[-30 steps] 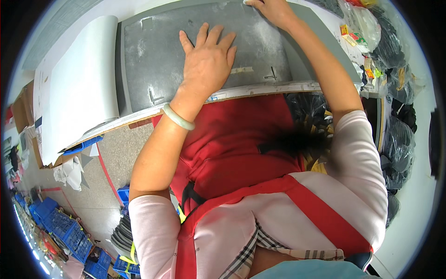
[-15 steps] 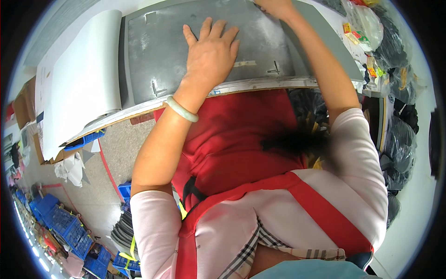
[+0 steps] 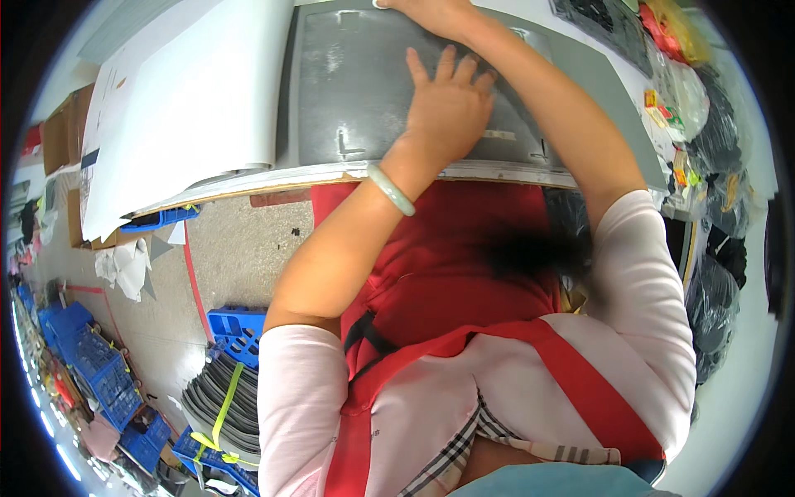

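A dark grey flat panel [image 3: 364, 91] with slots, one L-shaped, and whitish smudges lies on the table over a larger grey sheet [image 3: 609, 108]. My left hand [image 3: 451, 108] is open on the panel, fingers spread and palm down; a pale green bangle [image 3: 391, 190] circles that wrist. Across the panel, my right hand [image 3: 431, 15] reaches to its far edge, fingers drawn together and partly cut off by the picture's top. Something small and whitish shows at its fingertips; its kind cannot be made out.
Large white sheets [image 3: 199, 91] curl on the table's left side. Clear plastic bags [image 3: 683, 95] and dark bundles line the right. On the floor at left stand blue crates [image 3: 108, 377] and a strapped stack of dark sheets [image 3: 219, 393]. The table's front edge [image 3: 306, 176] is near my apron.
My right hand has moved left along the panel's far edge. My left hand stays spread on the panel. The whole view has shifted, so the table sits farther right in the picture.
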Motion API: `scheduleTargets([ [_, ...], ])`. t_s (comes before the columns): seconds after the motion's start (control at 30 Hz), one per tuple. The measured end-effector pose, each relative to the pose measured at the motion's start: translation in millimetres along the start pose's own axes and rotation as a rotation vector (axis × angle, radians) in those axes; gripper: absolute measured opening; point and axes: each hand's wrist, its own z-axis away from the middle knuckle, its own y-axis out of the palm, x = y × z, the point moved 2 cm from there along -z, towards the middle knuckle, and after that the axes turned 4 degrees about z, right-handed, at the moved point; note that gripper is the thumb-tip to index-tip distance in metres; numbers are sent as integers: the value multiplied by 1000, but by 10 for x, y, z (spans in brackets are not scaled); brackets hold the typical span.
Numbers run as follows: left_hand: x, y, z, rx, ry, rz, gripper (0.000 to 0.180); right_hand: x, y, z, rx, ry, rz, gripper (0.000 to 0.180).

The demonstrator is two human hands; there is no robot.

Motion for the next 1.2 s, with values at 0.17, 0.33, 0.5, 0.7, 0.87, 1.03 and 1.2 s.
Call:
scheduleTargets([
  [0.17, 21, -4, -6, 92, -1, 78, 41, 324, 267, -289, 107, -37, 60, 21],
  [0.33, -28, -14, -37, 39, 15, 30, 39, 202, 379, -396, 70, -233, 282, 19],
  [0.5, 84, 31, 74, -20, 8, 14, 39, 494, 332, -454, 196, -45, 335, 20],
  [0.7, -20, 9, -29, 43, 13, -1, 44, 73, 412, -368, 150, 352, -417, 10],
  [0.87, 2, 32, -14, 13, 0, 5, 46, 238, 473, -382, 155, 353, -242, 8],
  [1.03, 19, 77, -17, -76, 13, 76, 46, 191, 320, -200, 188, 348, -404, 9],
  [1.2, 33, 42, 5, -9, 20, -49, 48, 470, 159, 140, 217, 364, -450, 13],
])
